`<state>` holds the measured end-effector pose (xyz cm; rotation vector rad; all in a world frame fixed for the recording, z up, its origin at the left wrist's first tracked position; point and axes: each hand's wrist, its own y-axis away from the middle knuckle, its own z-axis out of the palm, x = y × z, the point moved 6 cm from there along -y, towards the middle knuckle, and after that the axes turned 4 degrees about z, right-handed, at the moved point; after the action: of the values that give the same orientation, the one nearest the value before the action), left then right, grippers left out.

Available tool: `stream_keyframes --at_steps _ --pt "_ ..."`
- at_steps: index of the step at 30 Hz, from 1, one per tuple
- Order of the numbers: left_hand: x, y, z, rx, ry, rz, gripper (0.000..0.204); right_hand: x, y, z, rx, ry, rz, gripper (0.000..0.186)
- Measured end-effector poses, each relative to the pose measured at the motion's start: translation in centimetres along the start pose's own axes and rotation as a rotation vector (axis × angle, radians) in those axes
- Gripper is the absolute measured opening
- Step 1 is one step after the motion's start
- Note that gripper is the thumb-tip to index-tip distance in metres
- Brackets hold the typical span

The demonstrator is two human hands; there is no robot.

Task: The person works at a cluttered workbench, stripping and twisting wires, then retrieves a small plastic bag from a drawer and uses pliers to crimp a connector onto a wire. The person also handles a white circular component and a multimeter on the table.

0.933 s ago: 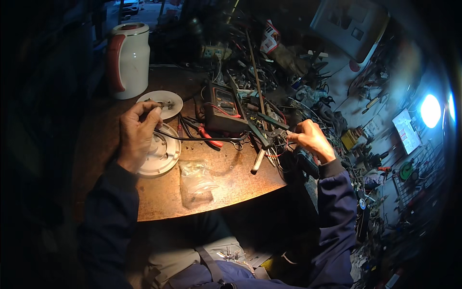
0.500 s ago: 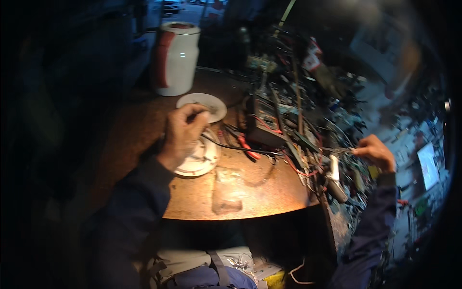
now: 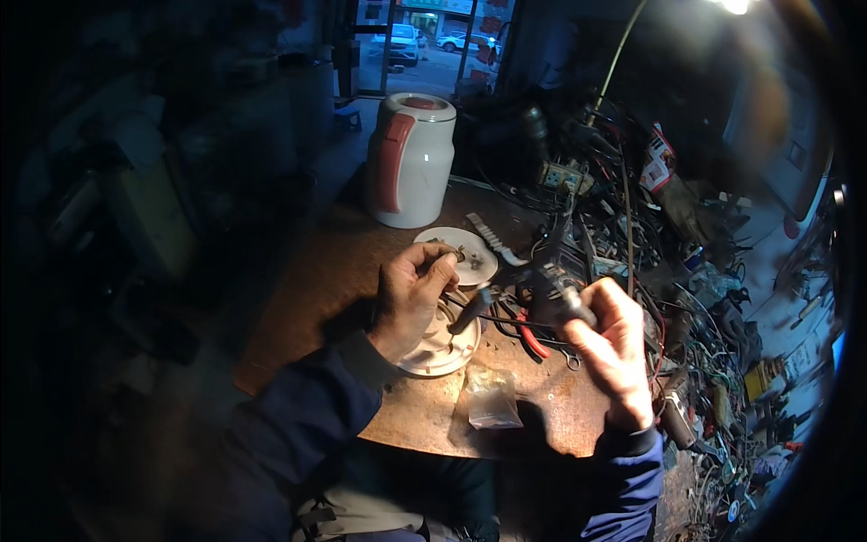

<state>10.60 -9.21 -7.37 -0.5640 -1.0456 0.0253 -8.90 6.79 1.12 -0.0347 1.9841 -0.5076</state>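
My left hand (image 3: pixel 411 300) is closed in a pinch above a round, cream-coloured base (image 3: pixel 442 361). From under its fingers a thin black cable (image 3: pixel 506 320) runs right, and a small dark bit shows at the fingertips. My right hand (image 3: pixel 617 348) is wrapped round a dark tool (image 3: pixel 569 303) with a metallic end; motion blur hides its kind. Between the hands a dark, cylinder-like piece (image 3: pixel 470 312) hangs over the base, and I cannot tell what it joins. Just beyond my left fingers lies a white plate (image 3: pixel 483 269) with small dark bits on it.
A white jug with a red handle (image 3: pixel 423 172) stands behind the plate. Red-handled pliers (image 3: pixel 533 343) and a small clear bag (image 3: pixel 493 399) lie on the wooden table (image 3: pixel 406 425). Heaped tools, wires and parts (image 3: pixel 713 361) crowd the right side. A lamp (image 3: pixel 736 4) shines above.
My right hand has come left from the heap to the table's middle with a dark tool in it. The view has shifted; my left hand stays pinched near the plate.
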Motion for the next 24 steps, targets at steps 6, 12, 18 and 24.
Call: stream_keyframes --at_steps 6,12,18,24 --pt "0.2 1.2 1.2 -0.022 0.229 -0.035 0.015 3.2 0.2 7.2 0.033 -0.185 -0.065 0.025" --pt "1.5 1.3 1.8 0.012 0.221 -0.043 0.019 3.8 1.1 10.5 -0.149 -0.109 -0.156 0.034" --pt "0.5 1.5 1.5 0.007 0.179 -0.105 0.019 2.6 1.5 11.5 -0.344 -0.145 -0.210 0.062" --pt "0.5 1.5 2.0 -0.037 -0.018 -0.056 0.019 2.3 1.8 10.8 -0.299 -0.138 -0.199 0.065"
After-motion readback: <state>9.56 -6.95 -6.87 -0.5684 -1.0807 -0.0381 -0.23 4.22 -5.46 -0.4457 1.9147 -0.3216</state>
